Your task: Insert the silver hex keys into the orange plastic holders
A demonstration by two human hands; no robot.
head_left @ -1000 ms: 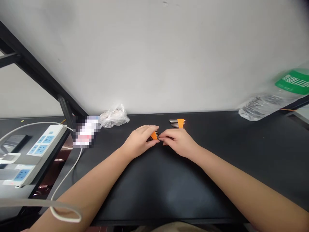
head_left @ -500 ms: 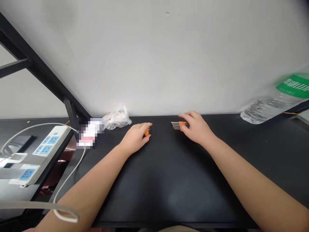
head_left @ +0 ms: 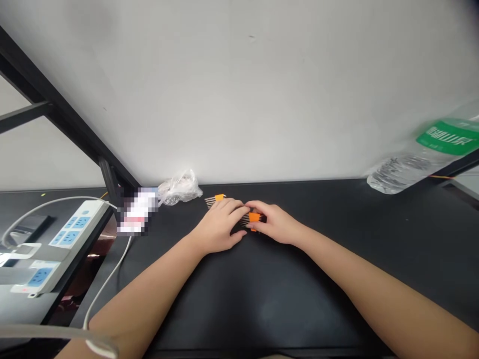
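Okay, green bottle label (head_left: 448,135) too blurred for me to read; orange pin comb (head_left: 254,217) points pins-left, right hand (head_left: 275,223) fingers pinching it, left hand (head_left: 220,224) grip unclear

Left hand (head_left: 220,224) and right hand (head_left: 275,223) are meeting just below mid-frame
The left fingers are stretching rightward, the right fingers are curling downward, and their tips are touching, while the bare left forearm (head_left: 149,289) and right forearm (head_left: 366,269) are angling in from the lower corners.
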